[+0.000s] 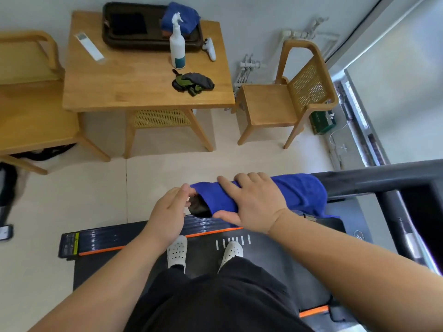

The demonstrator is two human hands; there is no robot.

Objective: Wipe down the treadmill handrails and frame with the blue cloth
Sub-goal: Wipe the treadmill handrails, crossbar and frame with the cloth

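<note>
Blue cloth (299,190) drapes the handrail (374,179), right hand (254,202) clasped round it.

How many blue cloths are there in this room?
2. One blue cloth wraps the treadmill handrail, gripped by the right hand. A folded blue cloth sits on the dark tray on the table, behind the spray bottle. Others may be hidden.

Bright, even daylight from the blinded window (395,104) at right; faint soft shadows under the table (143,87). Strong wide-angle bending at edges, slight overall softness, glints on the treadmill side rail (119,236).
</note>
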